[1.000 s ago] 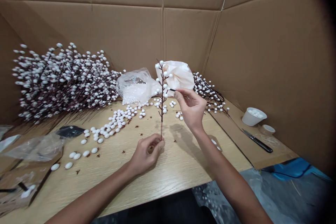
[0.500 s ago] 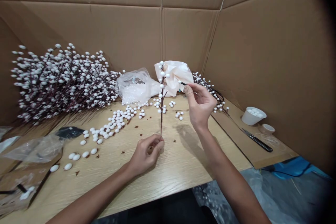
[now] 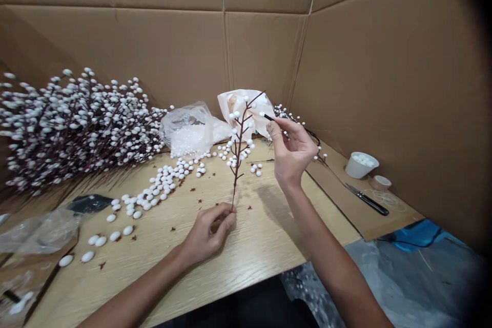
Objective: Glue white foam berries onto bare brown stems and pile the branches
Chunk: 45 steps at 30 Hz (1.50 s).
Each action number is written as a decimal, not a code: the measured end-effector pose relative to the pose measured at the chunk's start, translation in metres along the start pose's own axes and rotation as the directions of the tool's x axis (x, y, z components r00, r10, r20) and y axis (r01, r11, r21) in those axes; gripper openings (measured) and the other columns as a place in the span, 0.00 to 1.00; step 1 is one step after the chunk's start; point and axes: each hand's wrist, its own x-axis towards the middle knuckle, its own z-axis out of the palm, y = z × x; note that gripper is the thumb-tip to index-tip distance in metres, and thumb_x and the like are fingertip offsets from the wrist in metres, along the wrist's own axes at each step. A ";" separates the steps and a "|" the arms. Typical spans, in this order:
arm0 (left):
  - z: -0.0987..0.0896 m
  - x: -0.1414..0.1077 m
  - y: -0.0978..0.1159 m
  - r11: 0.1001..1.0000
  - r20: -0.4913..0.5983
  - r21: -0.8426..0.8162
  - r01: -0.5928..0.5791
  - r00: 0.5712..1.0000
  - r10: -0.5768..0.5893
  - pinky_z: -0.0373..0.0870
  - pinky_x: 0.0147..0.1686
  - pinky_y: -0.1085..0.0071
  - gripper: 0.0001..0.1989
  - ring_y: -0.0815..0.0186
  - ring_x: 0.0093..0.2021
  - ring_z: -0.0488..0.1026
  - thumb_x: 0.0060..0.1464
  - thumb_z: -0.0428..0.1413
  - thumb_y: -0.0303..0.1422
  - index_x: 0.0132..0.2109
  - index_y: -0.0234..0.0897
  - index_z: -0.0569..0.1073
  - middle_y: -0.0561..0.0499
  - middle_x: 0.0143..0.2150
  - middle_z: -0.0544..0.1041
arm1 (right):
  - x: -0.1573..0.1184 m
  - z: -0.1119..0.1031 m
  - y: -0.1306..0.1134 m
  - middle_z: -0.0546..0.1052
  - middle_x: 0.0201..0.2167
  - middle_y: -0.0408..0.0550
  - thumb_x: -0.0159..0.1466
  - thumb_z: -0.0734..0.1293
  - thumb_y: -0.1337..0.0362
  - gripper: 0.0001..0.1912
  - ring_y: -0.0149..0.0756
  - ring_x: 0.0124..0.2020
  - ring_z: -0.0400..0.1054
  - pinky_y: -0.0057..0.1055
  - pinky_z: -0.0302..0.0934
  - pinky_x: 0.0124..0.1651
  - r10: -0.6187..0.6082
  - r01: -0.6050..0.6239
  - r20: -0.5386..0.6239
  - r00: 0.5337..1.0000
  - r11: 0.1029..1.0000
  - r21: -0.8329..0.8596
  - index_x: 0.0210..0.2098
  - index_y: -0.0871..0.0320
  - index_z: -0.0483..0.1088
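Observation:
My left hand [image 3: 210, 229] pinches the thin lower end of a brown branch [image 3: 239, 151], which stands upright with a lean to the right. White berries sit on several of its upper twigs, while some lower twigs look bare. To the right of the branch, my right hand [image 3: 292, 149] is closed on a thin black stick [image 3: 268, 117] with a white tip that points at the branch. A gap shows between the tip and the branch. Loose white berries [image 3: 163, 180] lie across the wooden table [image 3: 161, 266] behind and left of my left hand.
A large pile of berry branches [image 3: 77, 128] lies at the back left, beside a clear plastic bag [image 3: 192, 130]. On the right are a white cup of berries [image 3: 360, 165], a tape roll [image 3: 380, 182] and black-handled scissors [image 3: 369, 201]. Cardboard walls [image 3: 154, 41] surround the table.
The branch has been turned in my left hand, so its side twigs now spread and its top leans right. The view has shifted a little to the right. My right hand holds the stick as before.

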 end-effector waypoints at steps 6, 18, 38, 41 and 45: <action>0.001 0.000 -0.003 1.000 0.024 0.022 -0.016 1.000 0.016 0.62 0.27 0.77 0.07 0.71 0.28 0.66 0.60 0.48 0.32 0.39 0.34 0.69 0.51 0.29 0.71 | 0.000 -0.001 0.000 0.79 0.33 0.42 0.56 0.68 0.70 0.06 0.31 0.38 0.74 0.31 0.72 0.43 -0.021 0.021 0.008 1.000 1.000 -0.022 0.34 0.56 0.74; 0.000 0.000 -0.003 0.999 0.029 0.029 -0.025 0.999 0.025 0.61 0.25 0.77 0.07 0.71 0.27 0.64 0.60 0.48 0.32 0.39 0.34 0.68 0.52 0.27 0.69 | -0.002 -0.001 0.004 0.78 0.34 0.42 0.57 0.68 0.68 0.05 0.32 0.38 0.74 0.34 0.72 0.45 -0.048 0.052 0.070 0.996 0.998 -0.044 0.34 0.55 0.74; 0.000 0.001 -0.001 0.984 0.095 0.133 -0.116 0.990 0.104 0.63 0.28 0.76 0.07 0.70 0.28 0.67 0.60 0.48 0.30 0.38 0.35 0.69 0.51 0.29 0.71 | 0.028 -0.018 0.003 0.76 0.35 0.43 0.57 0.68 0.66 0.06 0.35 0.39 0.74 0.38 0.71 0.46 -0.180 0.164 -0.180 0.967 0.981 -0.101 0.36 0.55 0.74; 0.000 0.002 0.000 0.982 0.092 0.142 -0.121 0.990 0.109 0.62 0.28 0.76 0.07 0.70 0.28 0.67 0.60 0.47 0.30 0.39 0.35 0.70 0.51 0.29 0.72 | 0.028 -0.018 0.002 0.76 0.35 0.43 0.57 0.68 0.66 0.06 0.34 0.39 0.74 0.38 0.71 0.46 -0.170 0.151 -0.183 0.968 0.982 -0.114 0.36 0.55 0.73; 0.000 0.001 -0.001 0.982 0.079 0.145 -0.123 0.990 0.113 0.62 0.27 0.76 0.08 0.70 0.27 0.67 0.60 0.47 0.30 0.39 0.34 0.70 0.50 0.29 0.72 | 0.029 -0.019 0.002 0.76 0.35 0.43 0.57 0.68 0.66 0.06 0.34 0.39 0.74 0.37 0.72 0.46 -0.161 0.147 -0.204 0.966 0.986 -0.081 0.36 0.55 0.73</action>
